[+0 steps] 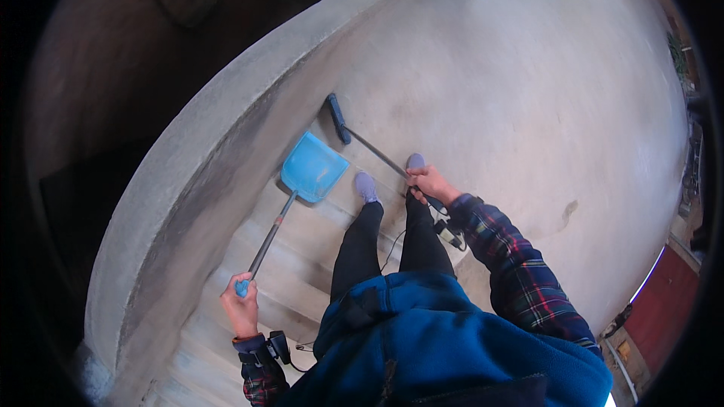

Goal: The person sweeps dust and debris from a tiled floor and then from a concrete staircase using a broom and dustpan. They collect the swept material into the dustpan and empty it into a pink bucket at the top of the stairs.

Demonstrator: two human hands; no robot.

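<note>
My left hand (240,304) is closed around the blue-tipped end of a long grey handle, which runs up to a blue dustpan (314,168). The dustpan lies over a step near the low side wall. My right hand (427,182) grips the dark handle of a broom (339,118). Its narrow dark head rests at the foot of the side wall, just above and right of the dustpan, without touching it.
Concrete steps (277,254) descend towards the lower left. A curved low wall (226,96) borders them on the left, and a broad smooth wall (526,96) rises on the right. My feet in lilac shoes (366,185) stand on the steps. Thin cables hang near my legs.
</note>
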